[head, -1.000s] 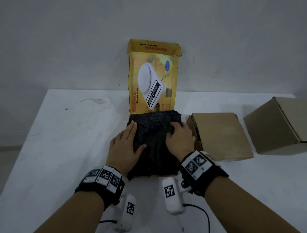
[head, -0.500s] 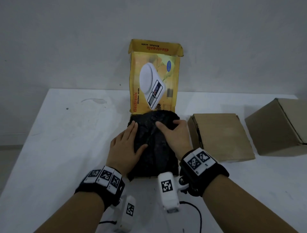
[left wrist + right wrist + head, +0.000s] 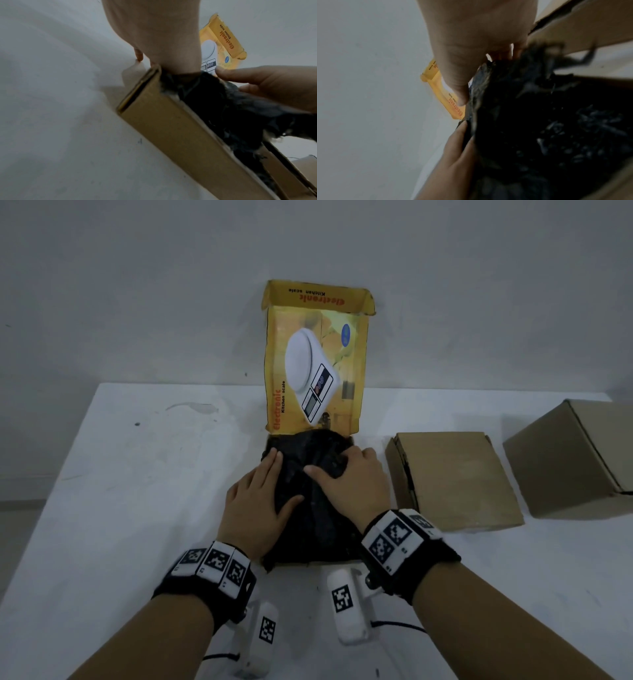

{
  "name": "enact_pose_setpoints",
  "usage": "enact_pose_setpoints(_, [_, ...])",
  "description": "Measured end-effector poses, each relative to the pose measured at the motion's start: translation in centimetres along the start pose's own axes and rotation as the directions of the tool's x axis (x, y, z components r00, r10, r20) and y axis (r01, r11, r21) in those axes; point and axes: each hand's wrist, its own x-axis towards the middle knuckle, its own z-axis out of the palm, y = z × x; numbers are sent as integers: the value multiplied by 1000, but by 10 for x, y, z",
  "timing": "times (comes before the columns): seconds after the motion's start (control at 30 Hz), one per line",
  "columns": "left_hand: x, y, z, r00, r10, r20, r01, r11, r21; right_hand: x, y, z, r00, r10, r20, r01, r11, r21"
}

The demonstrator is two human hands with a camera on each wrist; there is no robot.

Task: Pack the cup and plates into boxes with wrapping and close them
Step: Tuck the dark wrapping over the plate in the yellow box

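A yellow kitchen-scale box stands mid-table with its lid upright against the wall. Its cardboard base is filled with black crinkled wrapping. My left hand lies flat with straight fingers on the wrap's left side, thumb spread toward the middle. My right hand curls round a bunched fold of the wrap at the far right corner. In the right wrist view the right hand pinches the wrapping with its thumb. Whatever is under the wrap is hidden.
A flat brown cardboard box lies shut just right of my right hand. A taller brown box sits at the far right edge. The white table spreads to the left. The wall is close behind.
My right hand has slid from the wrap's right edge toward the middle, bunching the far right corner inward. My left hand has stayed pressed in place.
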Motion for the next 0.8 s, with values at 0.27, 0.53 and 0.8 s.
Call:
enact_pose_setpoints(0.27, [0, 0, -2, 1000, 0, -3, 0, 1000, -5, 8, 5, 16, 988, 47, 149, -136, 720, 680])
enact_pose_setpoints(0.53, [0, 0, -1, 1000, -1, -5, 1, 1000, -3, -12, 2, 3, 996, -18, -89, 20, 1000, 19])
enact_pose_setpoints(0.8, [-1, -1, -1, 1000, 1, -7, -1, 1000, -13, -14, 11, 5, 999, -44, 4, 41, 961, 275])
